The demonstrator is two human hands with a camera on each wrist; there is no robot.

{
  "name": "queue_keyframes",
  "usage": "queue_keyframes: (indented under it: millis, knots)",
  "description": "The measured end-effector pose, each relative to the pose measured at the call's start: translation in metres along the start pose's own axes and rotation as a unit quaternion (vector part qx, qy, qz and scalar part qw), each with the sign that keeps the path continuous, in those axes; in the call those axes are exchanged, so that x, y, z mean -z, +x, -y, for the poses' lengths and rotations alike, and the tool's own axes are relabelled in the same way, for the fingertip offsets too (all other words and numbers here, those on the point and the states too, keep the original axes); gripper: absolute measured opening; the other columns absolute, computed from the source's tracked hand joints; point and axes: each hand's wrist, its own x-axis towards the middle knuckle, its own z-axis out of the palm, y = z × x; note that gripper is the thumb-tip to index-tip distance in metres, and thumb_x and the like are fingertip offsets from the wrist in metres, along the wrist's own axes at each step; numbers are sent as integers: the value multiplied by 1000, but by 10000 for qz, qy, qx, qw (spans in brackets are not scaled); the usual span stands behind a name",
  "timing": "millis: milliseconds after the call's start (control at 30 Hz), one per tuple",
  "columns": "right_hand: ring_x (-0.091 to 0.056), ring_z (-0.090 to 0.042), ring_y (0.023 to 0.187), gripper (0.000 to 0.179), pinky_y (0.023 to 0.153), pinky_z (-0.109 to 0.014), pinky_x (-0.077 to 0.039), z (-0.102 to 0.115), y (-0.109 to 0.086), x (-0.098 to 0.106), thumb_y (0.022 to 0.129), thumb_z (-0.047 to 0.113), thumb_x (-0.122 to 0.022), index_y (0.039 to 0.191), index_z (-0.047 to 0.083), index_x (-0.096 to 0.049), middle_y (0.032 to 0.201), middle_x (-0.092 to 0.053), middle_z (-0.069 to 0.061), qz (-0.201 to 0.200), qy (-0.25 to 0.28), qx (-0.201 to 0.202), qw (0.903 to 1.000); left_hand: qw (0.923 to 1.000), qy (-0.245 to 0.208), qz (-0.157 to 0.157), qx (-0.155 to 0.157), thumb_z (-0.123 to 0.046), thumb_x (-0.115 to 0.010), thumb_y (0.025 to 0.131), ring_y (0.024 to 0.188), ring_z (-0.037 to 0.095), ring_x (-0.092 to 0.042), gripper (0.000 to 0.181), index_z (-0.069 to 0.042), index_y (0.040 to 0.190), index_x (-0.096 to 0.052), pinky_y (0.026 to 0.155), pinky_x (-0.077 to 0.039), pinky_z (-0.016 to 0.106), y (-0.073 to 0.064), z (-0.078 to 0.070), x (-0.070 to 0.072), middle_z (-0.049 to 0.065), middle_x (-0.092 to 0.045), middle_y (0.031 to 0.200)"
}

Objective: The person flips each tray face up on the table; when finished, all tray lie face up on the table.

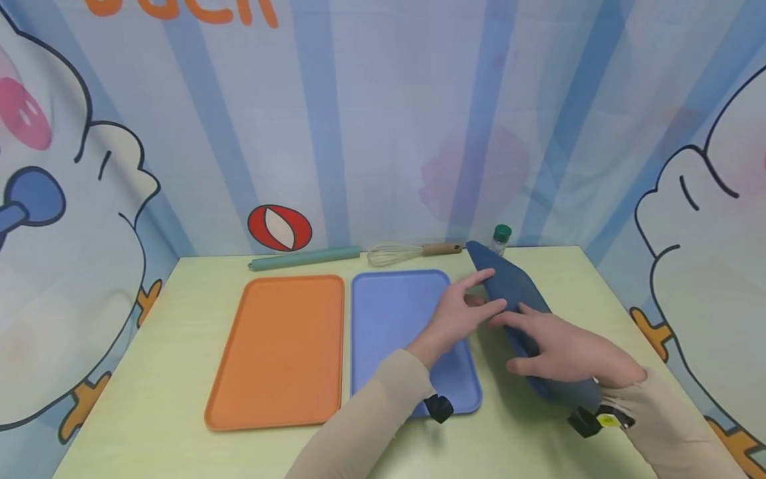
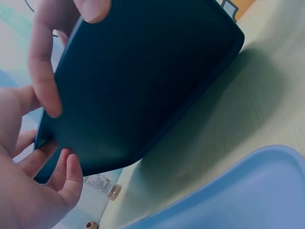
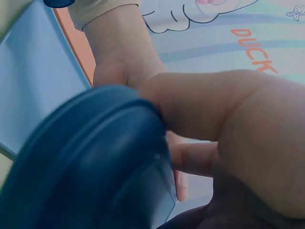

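Observation:
A dark blue tray [image 1: 519, 287] is tilted up on edge at the right side of the table, its lower long edge close over the tabletop. My left hand [image 1: 453, 318] grips its upper edge toward the far end, fingertips [image 2: 72, 171] curled at the rim in the left wrist view. Nearer to me, my right hand [image 1: 571, 349] holds the same edge, thumb on one face and fingers over the other. Seen from the right wrist, the tray's rounded corner [image 3: 86, 143] fills the lower left and hides part of the left hand.
A blue tray [image 1: 389, 332] lies flat under my left forearm, with an orange tray [image 1: 284, 352] left of it. Along the back edge are a teal rolling pin [image 1: 305, 258], a whisk [image 1: 413, 252] and a green-capped bottle [image 1: 500, 238]. A printed curtain [image 1: 383, 133] stands behind.

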Motion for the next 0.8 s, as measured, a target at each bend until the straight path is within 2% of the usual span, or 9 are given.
queue_keyframes:
  millis: [133, 433, 567, 633, 700, 733, 800]
  knots:
    - [-25, -61, 149, 63, 111, -73, -36, 2, -2, 3, 98, 35, -74, 151, 9, -53, 156, -52, -19, -74, 0, 39, 10000, 9999, 82, -78, -49, -43, -79, 95, 108, 5, -64, 57, -41, 148, -59, 78, -58, 34, -2, -5, 0, -23, -55, 146]
    - [-27, -59, 150, 61, 112, -72, -36, 2, -4, 4, 98, 31, -74, 151, 8, -53, 155, -53, -17, -206, 48, 155, 9997, 9999, -32, -110, -101, -43, -80, 94, 110, 6, -65, 56, -42, 147, -61, 79, -58, 35, -1, -8, 1, -22, -55, 147]
    - [-42, -51, 146, 60, 108, -66, -45, 2, -6, 6, 99, 31, -74, 151, 10, -53, 154, -54, -16, -325, 41, 264, 9991, 9998, -78, -104, -166, -44, -80, 93, 109, 6, -65, 56, -44, 146, -61, 79, -58, 35, 0, -8, 0, -24, -54, 146]
    - [-57, -41, 134, 60, 99, -54, -52, 2, -7, 7, 99, 32, -74, 151, 11, -53, 153, -55, -15, -377, 33, 299, 9988, 9997, -132, -86, -202, -45, -81, 93, 109, 5, -65, 57, -44, 146, -61, 79, -58, 35, 1, -9, 0, -26, -54, 146]
    - [-68, -24, 104, 60, 84, -40, -53, 2, -8, 8, 99, 31, -74, 151, 11, -53, 152, -56, -14, -415, 94, 298, 9987, 9995, -181, -66, -236, -45, -81, 92, 108, 5, -65, 58, -43, 146, -61, 80, -58, 36, 1, -10, 0, -27, -54, 145]
    - [-66, -18, 87, 59, 76, -35, -50, 3, -9, 9, 99, 30, -74, 151, 12, -53, 151, -57, -14, -425, 150, 280, 9986, 9994, -205, -49, -261, -46, -81, 92, 109, 5, -65, 58, -43, 147, -61, 80, -58, 36, 1, -11, 0, -27, -53, 145]
    - [-51, -9, 63, 58, 67, -30, -43, 4, -10, 11, 99, 28, -74, 151, 12, -53, 149, -58, -14, -459, 257, 266, 9983, 9992, -239, -18, -315, -47, -81, 92, 110, 4, -65, 58, -44, 146, -60, 82, -58, 37, 1, -13, 0, -29, -53, 146]
